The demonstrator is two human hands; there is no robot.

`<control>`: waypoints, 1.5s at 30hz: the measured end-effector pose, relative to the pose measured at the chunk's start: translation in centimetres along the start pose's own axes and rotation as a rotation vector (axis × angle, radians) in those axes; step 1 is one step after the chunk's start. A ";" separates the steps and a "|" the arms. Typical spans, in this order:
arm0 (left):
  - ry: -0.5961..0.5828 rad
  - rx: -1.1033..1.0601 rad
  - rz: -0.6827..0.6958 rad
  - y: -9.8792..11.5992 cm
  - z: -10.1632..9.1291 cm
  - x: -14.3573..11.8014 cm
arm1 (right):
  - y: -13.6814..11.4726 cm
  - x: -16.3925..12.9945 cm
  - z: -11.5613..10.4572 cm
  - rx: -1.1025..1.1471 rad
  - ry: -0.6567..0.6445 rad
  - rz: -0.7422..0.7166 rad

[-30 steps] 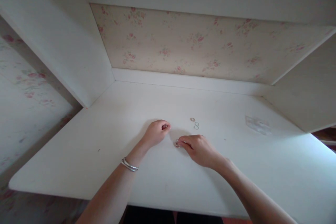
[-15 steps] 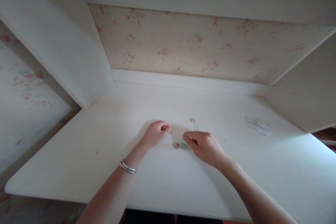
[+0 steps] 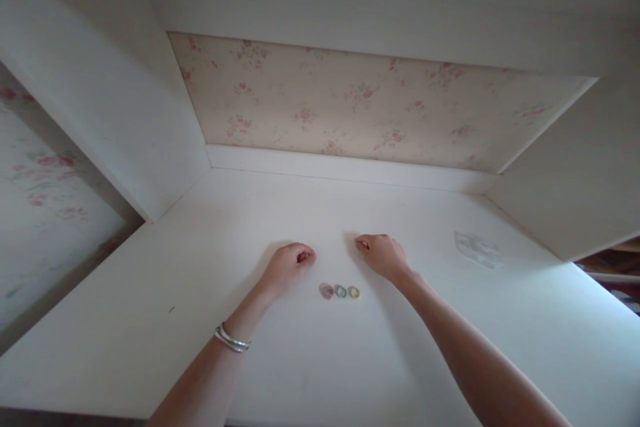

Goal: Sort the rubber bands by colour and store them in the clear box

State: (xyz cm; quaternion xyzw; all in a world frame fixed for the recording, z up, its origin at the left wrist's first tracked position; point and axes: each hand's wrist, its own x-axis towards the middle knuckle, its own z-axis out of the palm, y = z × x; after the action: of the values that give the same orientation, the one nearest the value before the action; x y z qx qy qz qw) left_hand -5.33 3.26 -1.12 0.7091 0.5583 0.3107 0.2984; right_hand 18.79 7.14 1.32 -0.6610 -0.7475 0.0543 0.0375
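Both hands rest curled on the white surface point(image 3: 450, 347), left hand point(image 3: 287, 265) and right hand point(image 3: 383, 255) (fingers together, contents hidden) flanking three small rings point(image 3: 341, 291).

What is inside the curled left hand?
A small reddish bit shows between the fingers of the left hand; the rest is covered. Three small rings lie on the desk beside it.

white desk point(image 3: 150, 320) in white alcove; floral wallpaper point(image 3: 350, 100) behind; daylight from right.
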 end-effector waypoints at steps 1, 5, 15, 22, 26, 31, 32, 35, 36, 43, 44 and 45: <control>0.001 0.001 0.004 0.0 0.0 0.0 | -0.1 0.0 0.0 -0.003 0.007 -0.003; -0.002 -0.001 0.018 -0.1 0.1 0.1 | 0.3 -0.2 -0.1 0.002 0.044 -0.002; -0.014 -0.006 -0.007 -0.3 0.2 0.2 | 0.3 -1.5 0.4 0.174 0.056 -0.116; -0.013 -0.002 -0.003 0.1 -0.1 0.0 | 0.1 -0.8 -0.2 0.101 0.054 0.090; -0.007 0.000 -0.004 0.3 -0.1 0.0 | 0.5 -0.3 -0.3 -0.007 -0.043 0.083; -0.013 -0.005 -0.013 0.2 -0.1 0.0 | 0.1 -0.1 0.1 -0.040 -0.052 0.041; -0.009 -0.008 -0.013 0.1 -0.1 0.0 | 0.0 0.0 0.1 -0.042 -0.052 0.025; 0.001 -0.013 -0.012 0.0 -0.1 0.0 | -0.1 0.4 0.3 -0.035 -0.053 -0.015; 0.001 -0.012 -0.009 0.0 -0.1 0.0 | 0.0 0.5 0.3 -0.028 -0.052 -0.019; -0.010 0.005 -0.013 0.3 -0.1 -0.1 | 1.7 0.0 0.4 0.058 -0.011 -0.027; -0.010 0.004 -0.016 0.3 -0.1 -0.1 | 2.0 -0.2 0.4 0.068 0.002 -0.026; -0.011 0.004 -0.017 0.3 -0.1 -0.1 | 2.4 -0.3 0.3 0.080 0.017 -0.021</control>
State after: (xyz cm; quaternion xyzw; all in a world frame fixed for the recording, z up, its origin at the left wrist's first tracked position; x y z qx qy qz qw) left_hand -5.25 3.15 -0.82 0.7065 0.5633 0.3032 0.3029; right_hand 21.13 7.13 0.72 -0.6515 -0.7513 0.0779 0.0708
